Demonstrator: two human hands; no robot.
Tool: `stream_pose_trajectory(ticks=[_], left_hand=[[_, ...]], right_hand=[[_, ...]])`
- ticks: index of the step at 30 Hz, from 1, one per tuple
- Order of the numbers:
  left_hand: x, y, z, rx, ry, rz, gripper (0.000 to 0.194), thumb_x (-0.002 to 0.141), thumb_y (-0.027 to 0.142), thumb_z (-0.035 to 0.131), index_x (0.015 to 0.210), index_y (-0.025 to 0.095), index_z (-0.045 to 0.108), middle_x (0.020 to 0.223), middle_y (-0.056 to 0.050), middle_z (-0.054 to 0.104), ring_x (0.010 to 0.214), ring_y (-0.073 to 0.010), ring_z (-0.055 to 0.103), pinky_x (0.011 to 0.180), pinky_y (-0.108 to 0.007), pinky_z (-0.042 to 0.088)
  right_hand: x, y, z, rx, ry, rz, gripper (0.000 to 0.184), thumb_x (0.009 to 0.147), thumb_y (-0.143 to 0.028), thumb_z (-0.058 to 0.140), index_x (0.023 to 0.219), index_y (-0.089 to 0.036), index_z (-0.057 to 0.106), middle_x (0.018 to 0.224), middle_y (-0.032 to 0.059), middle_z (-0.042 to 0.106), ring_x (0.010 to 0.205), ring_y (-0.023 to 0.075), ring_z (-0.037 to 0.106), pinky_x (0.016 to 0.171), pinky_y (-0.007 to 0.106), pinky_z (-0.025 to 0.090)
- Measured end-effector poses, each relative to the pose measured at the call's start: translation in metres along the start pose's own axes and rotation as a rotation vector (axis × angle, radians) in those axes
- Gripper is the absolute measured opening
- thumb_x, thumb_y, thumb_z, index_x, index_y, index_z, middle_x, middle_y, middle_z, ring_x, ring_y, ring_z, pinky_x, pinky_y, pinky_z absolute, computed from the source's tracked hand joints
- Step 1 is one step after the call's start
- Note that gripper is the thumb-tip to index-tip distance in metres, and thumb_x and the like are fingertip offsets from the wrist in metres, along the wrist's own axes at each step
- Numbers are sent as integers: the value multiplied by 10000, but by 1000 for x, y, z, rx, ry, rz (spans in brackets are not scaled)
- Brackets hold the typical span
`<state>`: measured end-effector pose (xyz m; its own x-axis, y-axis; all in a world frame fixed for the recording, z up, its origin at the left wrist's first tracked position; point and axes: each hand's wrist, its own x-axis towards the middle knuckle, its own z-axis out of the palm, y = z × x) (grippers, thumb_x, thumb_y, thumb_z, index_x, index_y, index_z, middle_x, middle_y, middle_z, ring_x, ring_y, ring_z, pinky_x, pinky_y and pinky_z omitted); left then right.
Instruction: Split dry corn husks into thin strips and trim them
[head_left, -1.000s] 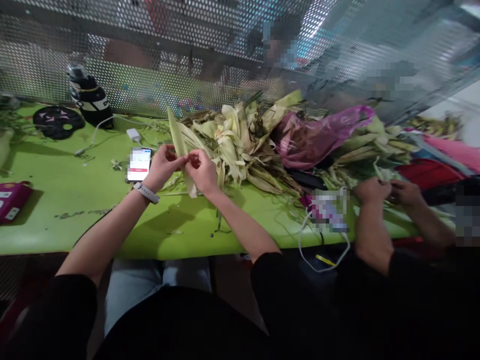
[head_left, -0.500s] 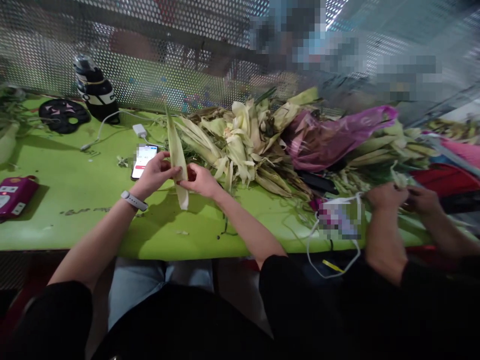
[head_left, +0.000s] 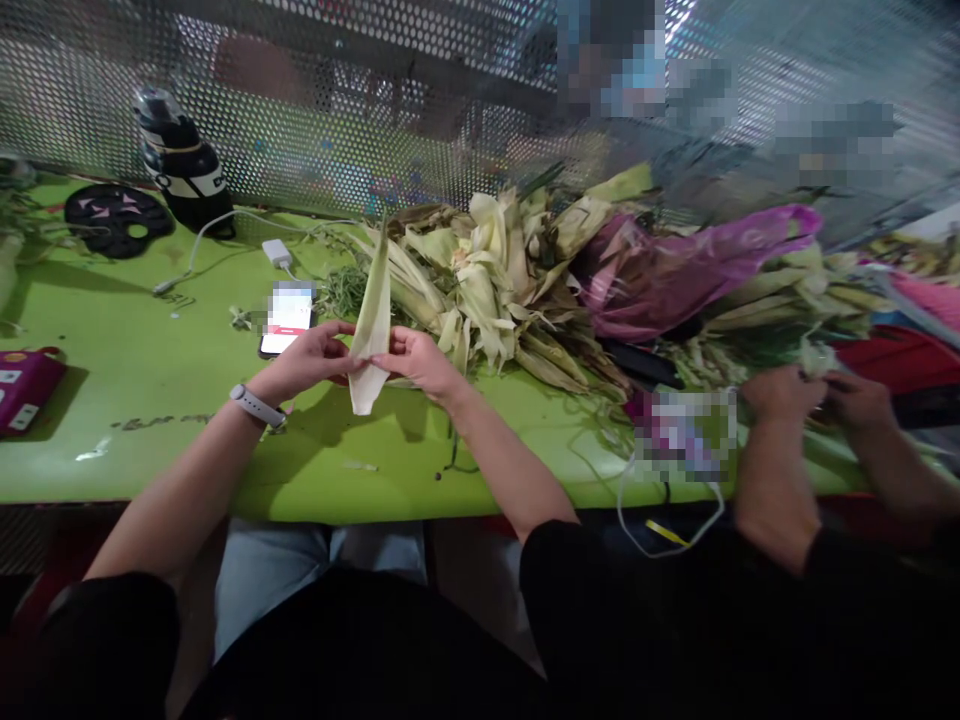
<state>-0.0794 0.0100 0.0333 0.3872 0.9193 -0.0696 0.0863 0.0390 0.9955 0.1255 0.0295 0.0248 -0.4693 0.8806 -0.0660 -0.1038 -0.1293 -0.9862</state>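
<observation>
A long pale green corn husk (head_left: 373,310) stands nearly upright between my hands, its tip pointing away and its broad cream end toward me. My left hand (head_left: 311,358) pinches its left edge with thumb and fingers. From the other side my right hand (head_left: 421,362) pinches the right edge, thumb on the husk's face. Something dark reddish shows partly behind the husk, too hidden to name. Just beyond my left hand lies a lit phone (head_left: 289,318). A large heap of corn husks (head_left: 487,280) spreads behind and right of my right hand.
A purple plastic bag (head_left: 675,275) lies on the heap's right. At far right, a co-worker's hands (head_left: 825,395) handle a pale husk. A black bottle (head_left: 187,180), a black mask (head_left: 116,220), a white charging cable (head_left: 193,255) and a purple box (head_left: 28,390) occupy the left.
The husk has turned so more of its broad face shows, and it now leans slightly right. Both hands have shifted a little rightward, the fingers closer together at its lower part.
</observation>
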Motion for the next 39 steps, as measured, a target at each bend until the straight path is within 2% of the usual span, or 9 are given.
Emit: stream_pose_trajectory(ticks=[3, 6, 8, 15, 20, 23, 26, 35, 39], left_hand=[[-1, 3, 2, 9, 80, 31, 227, 780, 289, 734, 971, 185, 669, 860, -73, 713, 777, -186, 703, 662, -328, 612], [1, 0, 6, 87, 124, 34, 116, 816, 295, 691, 830, 181, 675, 841, -81, 705, 762, -185, 695, 657, -329, 609], [2, -2, 8, 143, 121, 19, 111, 814, 284, 691, 797, 176, 670, 795, -82, 696, 725, -193, 691, 640, -348, 610], [1, -3, 6, 255, -10, 13, 110, 827, 268, 671, 808, 159, 675, 742, -75, 697, 662, -185, 682, 596, -327, 593], [0, -3, 5, 394, -29, 57, 150, 859, 279, 633, 807, 140, 652, 760, -67, 705, 651, -156, 665, 590, -277, 566], [1, -4, 5, 440, -35, 80, 156, 871, 270, 615, 807, 133, 655, 747, -66, 709, 632, -142, 656, 571, -249, 545], [2, -5, 4, 469, -27, 73, 154, 869, 266, 613, 815, 131, 662, 759, -76, 719, 631, -145, 660, 570, -252, 544], [0, -4, 2, 401, -92, 78, 180, 880, 293, 591, 833, 140, 676, 789, -72, 731, 657, -149, 674, 604, -261, 557], [-2, 0, 7, 593, -3, 105, 180, 867, 241, 594, 713, 152, 621, 676, -51, 679, 566, -133, 605, 519, -235, 455]], right_hand=[[0, -2, -4, -10, -28, -14, 368, 648, -333, 842, 931, -168, 674, 865, 33, 749, 721, 159, 699, 673, 320, 639], [2, 1, -5, -106, 29, -17, 312, 664, -328, 836, 889, -173, 685, 827, 35, 739, 692, 159, 685, 554, 276, 615], [2, 4, -3, -160, 57, -7, 293, 659, -316, 843, 856, -174, 679, 803, 37, 730, 679, 165, 683, 517, 273, 604], [-5, 5, 0, -348, 107, -101, 265, 693, -308, 830, 855, -193, 655, 811, 28, 707, 742, 173, 684, 623, 319, 620], [-5, -4, -1, -416, 1, 86, 244, 745, -315, 807, 809, -141, 648, 790, 50, 694, 698, 157, 668, 594, 281, 604], [-4, -6, 0, -433, -41, 130, 238, 784, -319, 781, 810, -134, 635, 753, 43, 678, 653, 133, 648, 556, 243, 584], [-4, -4, 0, -476, -45, 108, 251, 805, -345, 761, 828, -145, 612, 765, 48, 674, 643, 134, 643, 529, 240, 573], [-6, -2, 0, -581, -63, 57, 291, 853, -415, 700, 836, -158, 564, 752, 50, 667, 621, 149, 645, 575, 283, 556], [-10, -6, 5, -819, -12, -2, 227, 894, -359, 640, 825, -153, 573, 743, 50, 675, 603, 143, 618, 572, 261, 481]])
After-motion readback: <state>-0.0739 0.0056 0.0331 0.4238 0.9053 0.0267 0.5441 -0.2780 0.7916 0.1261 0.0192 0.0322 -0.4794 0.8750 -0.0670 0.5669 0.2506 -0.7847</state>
